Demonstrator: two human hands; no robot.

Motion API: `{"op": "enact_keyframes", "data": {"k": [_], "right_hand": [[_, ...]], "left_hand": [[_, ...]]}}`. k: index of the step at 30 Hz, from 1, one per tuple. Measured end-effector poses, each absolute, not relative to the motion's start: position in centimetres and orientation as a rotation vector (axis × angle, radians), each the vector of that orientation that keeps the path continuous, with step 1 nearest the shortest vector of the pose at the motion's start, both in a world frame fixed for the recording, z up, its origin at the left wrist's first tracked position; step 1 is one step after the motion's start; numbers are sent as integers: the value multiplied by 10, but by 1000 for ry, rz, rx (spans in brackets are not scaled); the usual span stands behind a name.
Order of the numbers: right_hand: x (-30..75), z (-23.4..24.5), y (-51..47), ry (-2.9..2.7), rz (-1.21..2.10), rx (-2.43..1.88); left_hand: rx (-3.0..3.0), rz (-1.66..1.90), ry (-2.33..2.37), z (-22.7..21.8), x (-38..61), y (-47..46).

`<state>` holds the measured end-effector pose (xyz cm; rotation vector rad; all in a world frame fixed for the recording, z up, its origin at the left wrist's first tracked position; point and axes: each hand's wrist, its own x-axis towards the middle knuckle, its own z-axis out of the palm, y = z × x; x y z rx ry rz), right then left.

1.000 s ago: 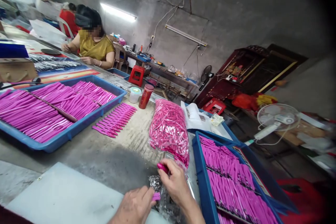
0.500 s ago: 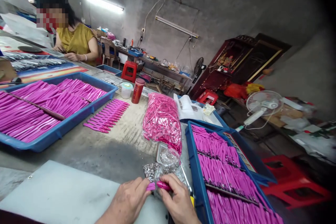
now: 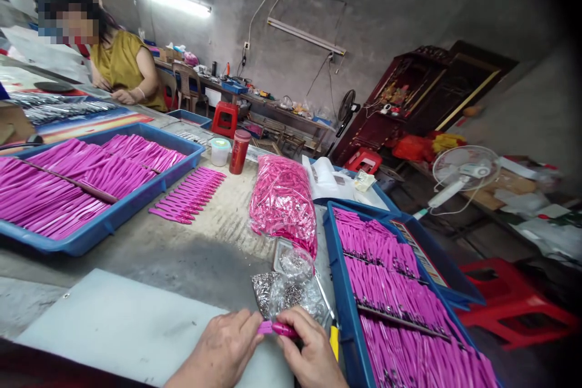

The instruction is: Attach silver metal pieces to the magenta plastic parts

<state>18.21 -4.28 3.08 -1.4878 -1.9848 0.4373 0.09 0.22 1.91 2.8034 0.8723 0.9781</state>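
My left hand (image 3: 227,339) is closed on a flat purple plastic piece (image 3: 264,328), whose tip sticks out past the fingers. Pinched in my right hand (image 3: 311,345) is a glossy dark magenta plastic piece (image 3: 284,330). The ends of the two pieces meet between my hands, above the edge of a pale board (image 3: 136,321). Just beyond the fingers lie a clear bag of small metal parts (image 3: 293,294) and another heap of small metal parts (image 3: 264,291). A screwdriver with a yellow handle (image 3: 334,339) rests beside my right hand.
Blue trays of purple pieces stand at left (image 3: 104,231) and right (image 3: 334,267). A bag of magenta pieces (image 3: 284,197), a row of joined pieces (image 3: 188,194), a red bottle (image 3: 239,151) and a lidded tub (image 3: 220,153) are on the table. Another person (image 3: 122,63) sits at far left.
The purple piece and the magenta piece were apart by a small gap; now their ends touch. The camera view has shifted slightly.
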Motion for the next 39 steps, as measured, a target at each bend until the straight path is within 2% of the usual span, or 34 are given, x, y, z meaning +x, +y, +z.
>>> {"op": "enact_keyframes", "data": {"k": [39], "right_hand": [[177, 35, -54, -2083, 542, -1379]], "left_hand": [[2741, 653, 723, 20, -1, -9]]}}
